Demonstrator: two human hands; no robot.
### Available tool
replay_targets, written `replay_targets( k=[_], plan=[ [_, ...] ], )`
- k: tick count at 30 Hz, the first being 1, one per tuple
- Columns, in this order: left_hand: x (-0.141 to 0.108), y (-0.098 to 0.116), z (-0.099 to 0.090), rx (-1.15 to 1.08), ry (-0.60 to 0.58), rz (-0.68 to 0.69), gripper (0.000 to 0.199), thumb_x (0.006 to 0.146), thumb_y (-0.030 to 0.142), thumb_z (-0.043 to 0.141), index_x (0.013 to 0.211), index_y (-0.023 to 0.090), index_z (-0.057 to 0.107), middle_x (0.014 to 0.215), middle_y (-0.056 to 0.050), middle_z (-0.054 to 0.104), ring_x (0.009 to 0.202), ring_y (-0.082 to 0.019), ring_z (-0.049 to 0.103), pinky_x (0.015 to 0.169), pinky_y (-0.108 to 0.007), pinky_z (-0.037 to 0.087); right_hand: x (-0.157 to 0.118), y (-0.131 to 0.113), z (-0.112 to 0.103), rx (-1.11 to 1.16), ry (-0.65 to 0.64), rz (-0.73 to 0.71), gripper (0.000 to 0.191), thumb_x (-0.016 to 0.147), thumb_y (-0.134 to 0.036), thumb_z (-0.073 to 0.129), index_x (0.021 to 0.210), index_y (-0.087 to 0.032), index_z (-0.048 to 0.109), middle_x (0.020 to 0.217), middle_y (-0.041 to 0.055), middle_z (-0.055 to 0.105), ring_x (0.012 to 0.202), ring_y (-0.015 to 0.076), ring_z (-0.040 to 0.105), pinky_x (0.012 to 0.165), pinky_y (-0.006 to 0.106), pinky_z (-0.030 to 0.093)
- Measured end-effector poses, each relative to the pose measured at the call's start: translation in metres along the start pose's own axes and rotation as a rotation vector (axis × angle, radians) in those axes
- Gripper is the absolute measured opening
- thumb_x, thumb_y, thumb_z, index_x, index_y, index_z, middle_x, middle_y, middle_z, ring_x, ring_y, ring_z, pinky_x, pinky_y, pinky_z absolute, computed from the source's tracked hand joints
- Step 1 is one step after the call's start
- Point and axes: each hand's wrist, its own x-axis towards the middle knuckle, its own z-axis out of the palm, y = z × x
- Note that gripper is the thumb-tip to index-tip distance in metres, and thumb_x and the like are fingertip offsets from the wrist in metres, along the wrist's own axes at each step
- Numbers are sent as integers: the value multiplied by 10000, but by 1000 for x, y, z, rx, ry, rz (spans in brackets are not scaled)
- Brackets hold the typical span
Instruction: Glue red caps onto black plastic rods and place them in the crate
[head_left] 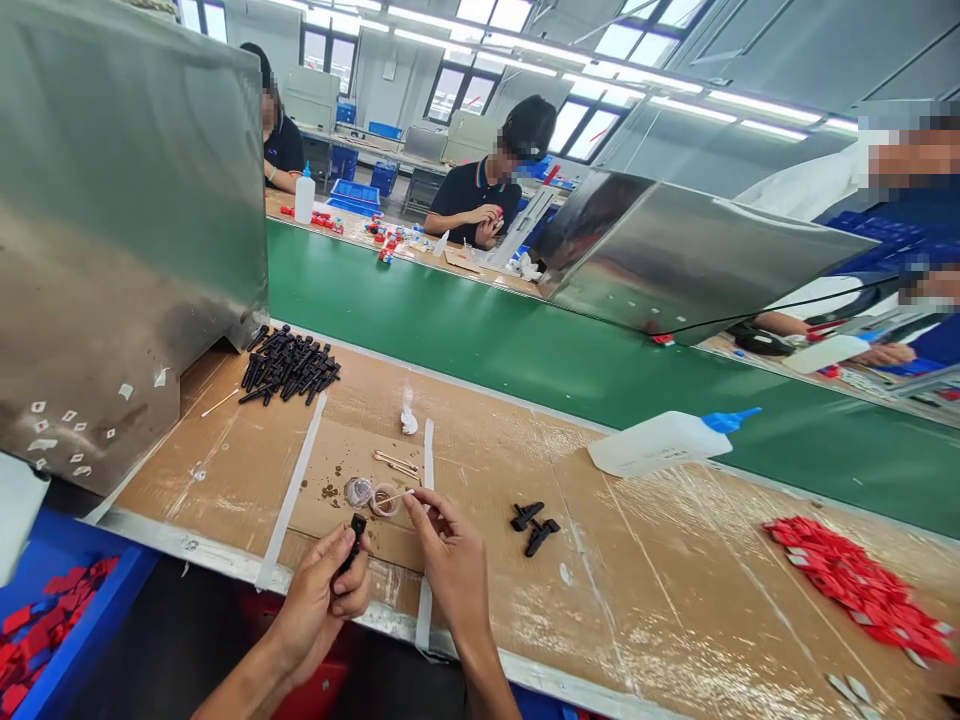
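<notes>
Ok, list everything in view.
Bench: one, brown, foreground.
Belt: one, green, behind bench.
Black plastic parts: pile plus two loose, black, bench.
Cotton swabs: several, pale, bench.
Round dishes: two, clear, bench centre.
Squeeze bottles: several, white, bench and beyond belt.
Bins: several, blue, lower left, background.
Red parts: uncounted, red, bench right and bin.
Metal panels: two, silver, left and right.
Ceiling lights: several, white, overhead.
Workers: three, mostly dark clothing, beyond belt.
Left hand: one, bare, holding black part.
Right hand: one, bare, holding swab.
</notes>
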Motion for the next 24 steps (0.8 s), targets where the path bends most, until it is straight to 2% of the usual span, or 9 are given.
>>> replay_targets(
  k=[6, 8, 10, 12, 16, 24],
  plan=[
    [1, -2, -7, -27, -37, -22, 261, 940, 374, 523, 917, 121, 581, 535, 101, 236, 422, -29, 160, 464, -196, 147, 1, -16, 11, -147, 35, -227, 144, 866, -354, 645, 909, -229, 702, 894, 47, 708, 800, 211, 587, 718, 327, 459],
    [1, -2, -8, -35, -38, -35, 273, 947, 371, 508, 926, 113, 592, 545, 98, 238, 426, -28, 166, 468, -197, 156, 3, -17, 12, -175, 25, -264, 117, 864, -335, 649, 888, -230, 695, 881, 41, 707, 788, 206, 588, 721, 324, 463],
    [1, -1, -9, -53, -42, -59, 274, 948, 366, 503, 925, 109, 595, 549, 96, 241, 427, -28, 169, 467, -198, 158, 3, -16, 11, -170, 18, -231, 125, 863, -342, 650, 884, -227, 694, 858, 33, 706, 710, 182, 584, 684, 309, 468],
    [1, 0, -10, -86, -46, -89, 266, 949, 359, 499, 918, 111, 591, 545, 96, 238, 426, -30, 167, 465, -198, 157, 1, -13, 7, -99, 47, -134, 169, 855, -371, 656, 905, -213, 691, 849, 34, 713, 661, 166, 602, 658, 297, 486],
    [1, 2, -10, -140, -58, -128, 264, 955, 355, 480, 900, 118, 582, 533, 98, 227, 421, -33, 158, 463, -200, 166, -3, -7, 0, 121, 132, 42, 237, 813, -404, 701, 898, -185, 674, 871, 56, 729, 778, 193, 682, 739, 310, 543],
    [2, 4, -10, -115, -53, -143, 256, 959, 339, 471, 900, 116, 581, 533, 97, 237, 425, -36, 170, 471, -205, 165, -8, 4, 1, 280, 160, 102, 241, 779, -378, 741, 880, -175, 658, 847, 61, 723, 780, 199, 691, 752, 335, 567]
  ],
)
